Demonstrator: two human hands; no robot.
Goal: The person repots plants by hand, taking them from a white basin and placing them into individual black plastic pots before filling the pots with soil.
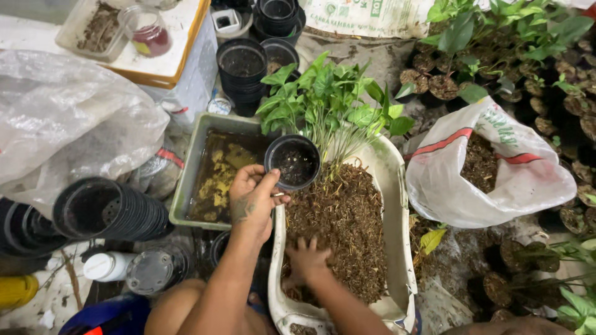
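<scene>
right hand (307,260) in mulch (338,229), pot (293,162) mouth upward

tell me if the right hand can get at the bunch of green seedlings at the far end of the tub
Probably yes. The right hand rests on the brown mix in the white tub, and only open mix lies between it and the seedlings. The left hand holds a black pot off to the side.

Sacks and labels around the tub

We saw a white sack (496,167) with red stripes lying open at right, a printed white bag (366,15) at top, and a yellow-labelled jar (147,31) upper left.
</scene>
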